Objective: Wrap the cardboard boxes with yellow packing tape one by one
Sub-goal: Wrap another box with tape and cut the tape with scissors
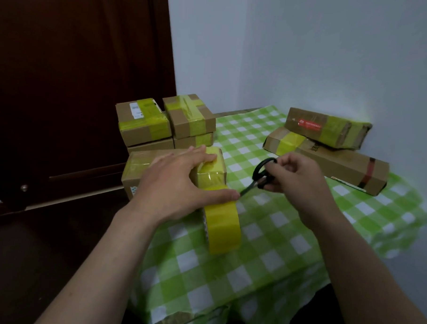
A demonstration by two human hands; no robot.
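- Pinned the cardboard box (133,180) at centre-left of the frame under the left hand (179,182), with fingers straight across the taped top and thumb laid along the tape strip (214,186) running down to the roll.
- Gripped black scissors (262,175) in the right hand (297,180), just right of centre, fingers curled through the handles and blades aimed at the strip beside the left thumb; contact with the tape not clear.
- Stood on edge on the green checked tablecloth (265,237), just below the box and not yet cut from it: the yellow tape roll (223,226).
- Called for a taut strip under the thumb, a cut close to the box, blade tips clear of the thumb, and the loose end smoothed flat afterwards.
- Seen behind at upper centre-left: a stack of taped boxes (165,120); at the right, a long box (342,167) showing no yellow tape.
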